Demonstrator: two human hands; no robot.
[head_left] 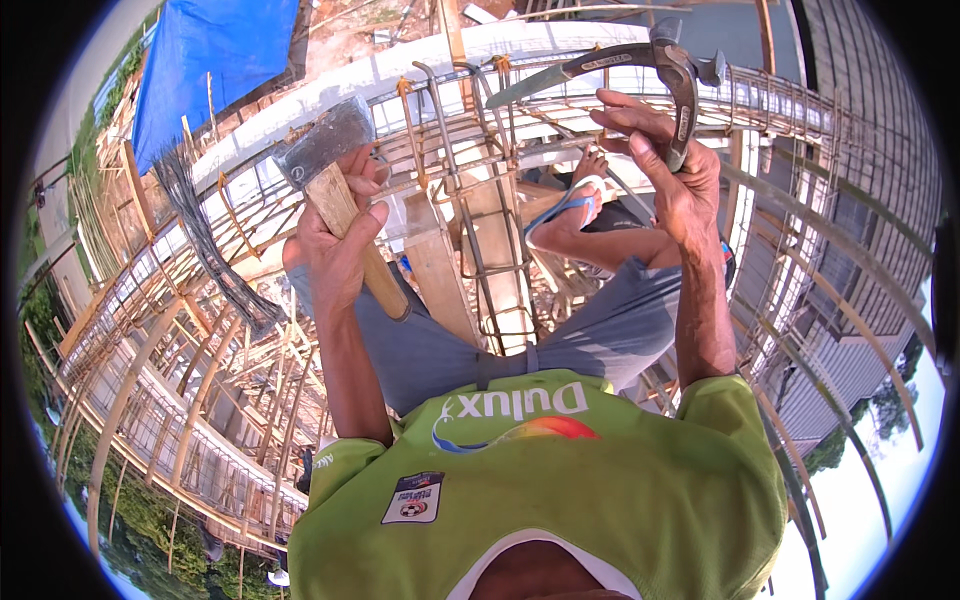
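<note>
My left hand (335, 235) is closed round the wooden handle of a hammer (335, 190); its heavy grey metal head points up past my fingers. In my right hand (680, 180) is a pair of pincers (672, 62), spread wide. One handle of the pincers runs down into my palm, and the other stretches left above the rebar. Some fingers of the right hand are extended, with the thumb and palm against the lower handle. Below and between my hands runs a rebar cage (470, 190) of long bars and bent stirrups.
A bundle of dark tie wire (215, 240) hangs over bars at the left. My sandalled foot (572, 205) rests among boards and bars. A blue tarp (215, 70) lies at far left. Wooden poles and formwork stand below on the left; curved poles (850, 250) cross the right side.
</note>
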